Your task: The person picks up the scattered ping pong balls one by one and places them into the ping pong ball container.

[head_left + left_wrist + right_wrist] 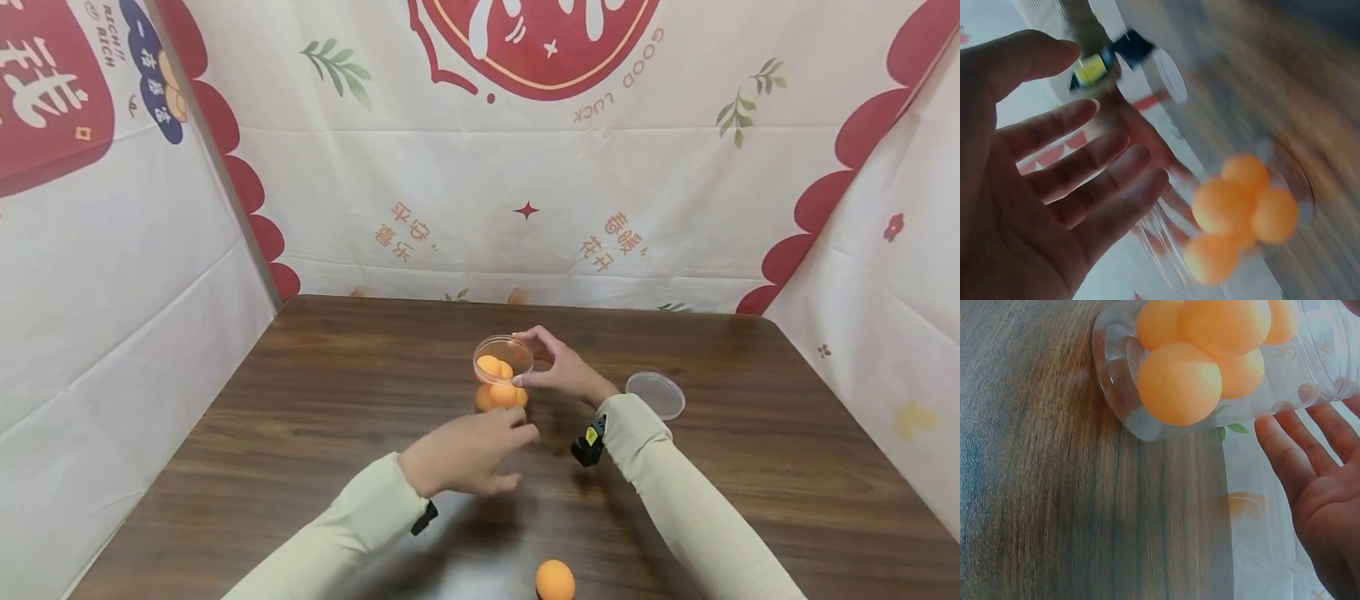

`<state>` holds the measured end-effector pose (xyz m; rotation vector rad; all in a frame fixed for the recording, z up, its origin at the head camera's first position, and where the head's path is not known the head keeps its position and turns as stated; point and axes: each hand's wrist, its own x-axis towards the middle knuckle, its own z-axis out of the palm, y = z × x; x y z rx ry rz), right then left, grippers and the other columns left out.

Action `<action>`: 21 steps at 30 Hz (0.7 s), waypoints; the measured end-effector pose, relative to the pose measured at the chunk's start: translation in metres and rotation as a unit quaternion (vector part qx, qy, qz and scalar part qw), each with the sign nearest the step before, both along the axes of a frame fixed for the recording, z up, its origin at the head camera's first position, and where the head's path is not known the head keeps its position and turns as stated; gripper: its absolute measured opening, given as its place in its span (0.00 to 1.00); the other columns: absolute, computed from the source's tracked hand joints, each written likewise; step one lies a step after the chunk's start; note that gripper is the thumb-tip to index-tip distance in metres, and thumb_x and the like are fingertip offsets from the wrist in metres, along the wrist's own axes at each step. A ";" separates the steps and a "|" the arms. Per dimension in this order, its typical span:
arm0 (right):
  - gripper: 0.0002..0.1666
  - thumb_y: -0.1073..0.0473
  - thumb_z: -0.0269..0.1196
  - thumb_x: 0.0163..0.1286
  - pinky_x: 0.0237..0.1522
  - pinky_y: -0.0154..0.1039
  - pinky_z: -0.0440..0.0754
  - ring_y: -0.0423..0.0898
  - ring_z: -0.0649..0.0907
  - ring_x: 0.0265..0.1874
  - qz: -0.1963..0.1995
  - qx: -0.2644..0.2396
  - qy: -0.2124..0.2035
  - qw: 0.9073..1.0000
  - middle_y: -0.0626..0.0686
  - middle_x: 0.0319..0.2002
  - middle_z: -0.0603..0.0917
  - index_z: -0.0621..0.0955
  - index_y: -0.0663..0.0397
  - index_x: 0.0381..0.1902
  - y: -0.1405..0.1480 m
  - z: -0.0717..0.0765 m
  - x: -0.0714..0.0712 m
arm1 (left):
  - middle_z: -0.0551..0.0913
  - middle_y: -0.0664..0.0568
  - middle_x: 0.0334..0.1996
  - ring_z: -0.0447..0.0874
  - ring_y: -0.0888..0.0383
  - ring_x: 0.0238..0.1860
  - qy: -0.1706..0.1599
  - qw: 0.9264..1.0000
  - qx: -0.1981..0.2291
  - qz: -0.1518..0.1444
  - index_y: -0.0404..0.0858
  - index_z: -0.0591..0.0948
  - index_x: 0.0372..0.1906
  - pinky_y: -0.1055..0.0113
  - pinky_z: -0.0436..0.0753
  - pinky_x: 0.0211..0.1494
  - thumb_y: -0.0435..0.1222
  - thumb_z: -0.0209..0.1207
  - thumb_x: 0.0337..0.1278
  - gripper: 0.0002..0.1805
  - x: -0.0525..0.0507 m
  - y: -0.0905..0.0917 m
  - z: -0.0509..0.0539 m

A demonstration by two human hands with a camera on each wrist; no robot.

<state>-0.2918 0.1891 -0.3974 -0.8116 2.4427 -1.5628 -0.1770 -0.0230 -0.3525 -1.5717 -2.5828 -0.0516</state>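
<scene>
A clear plastic jar (504, 362) without its lid stands on the table, with several orange balls (1180, 384) inside; they look like ping-pong balls. My right hand (558, 367) grips the jar close to its rim, fingers on the far side and thumb on the near side. In front of the jar, my left hand (472, 450) hovers palm down in the head view. Its fingers are loosely spread with nothing in them, as the left wrist view of the hand (1054, 181) shows. One loose orange ball (555, 580) lies near the table's front edge.
A round clear lid (656, 395) lies flat on the brown wooden table (360, 358), right of the jar. Printed white cloth (480, 175) hangs behind the table and along both sides. Each wrist carries a small black device, the right one being a camera mount (589, 443).
</scene>
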 end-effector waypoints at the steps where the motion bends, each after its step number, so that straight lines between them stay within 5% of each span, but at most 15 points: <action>1: 0.36 0.59 0.71 0.56 0.63 0.59 0.67 0.57 0.70 0.65 0.001 0.000 0.001 1.000 0.57 0.66 0.69 0.68 0.53 0.59 0.000 0.000 0.000 | 0.74 0.55 0.40 0.73 0.64 0.36 0.003 1.000 -0.002 -0.005 0.43 0.76 0.49 0.76 0.75 0.38 0.46 0.65 0.51 0.21 0.004 0.002 -0.001; 6: 0.36 0.60 0.72 0.55 0.63 0.58 0.67 0.57 0.71 0.64 0.003 0.000 -0.001 1.000 0.58 0.66 0.69 0.68 0.54 0.60 -0.002 0.001 -0.001 | 0.74 0.58 0.39 0.74 0.65 0.38 0.019 0.999 -0.020 -0.038 0.45 0.75 0.51 0.77 0.75 0.40 0.49 0.64 0.52 0.23 0.023 0.014 -0.008; 9: 0.36 0.60 0.72 0.55 0.62 0.58 0.68 0.57 0.71 0.64 -0.001 0.001 -0.002 1.000 0.57 0.65 0.70 0.68 0.54 0.59 -0.001 0.004 -0.002 | 0.74 0.58 0.43 0.74 0.66 0.40 -0.004 0.998 -0.039 -0.056 0.47 0.74 0.57 0.78 0.74 0.41 0.51 0.63 0.53 0.27 0.032 0.022 -0.016; 15: 0.36 0.61 0.72 0.55 0.64 0.58 0.66 0.57 0.70 0.65 -0.003 -0.002 -0.014 1.000 0.57 0.66 0.69 0.68 0.55 0.59 -0.001 0.002 -0.003 | 0.71 0.59 0.55 0.71 0.68 0.52 -0.058 0.988 -0.096 -0.103 0.53 0.66 0.68 0.81 0.72 0.50 0.57 0.58 0.57 0.34 0.048 0.037 -0.044; 21: 0.37 0.61 0.72 0.54 0.64 0.58 0.67 0.58 0.70 0.65 -0.001 -0.007 -0.020 1.000 0.57 0.66 0.70 0.68 0.53 0.60 -0.002 0.002 -0.001 | 0.71 0.61 0.54 0.70 0.70 0.50 -0.047 0.984 -0.103 -0.137 0.54 0.67 0.67 0.84 0.71 0.46 0.53 0.51 0.66 0.27 0.058 0.046 -0.068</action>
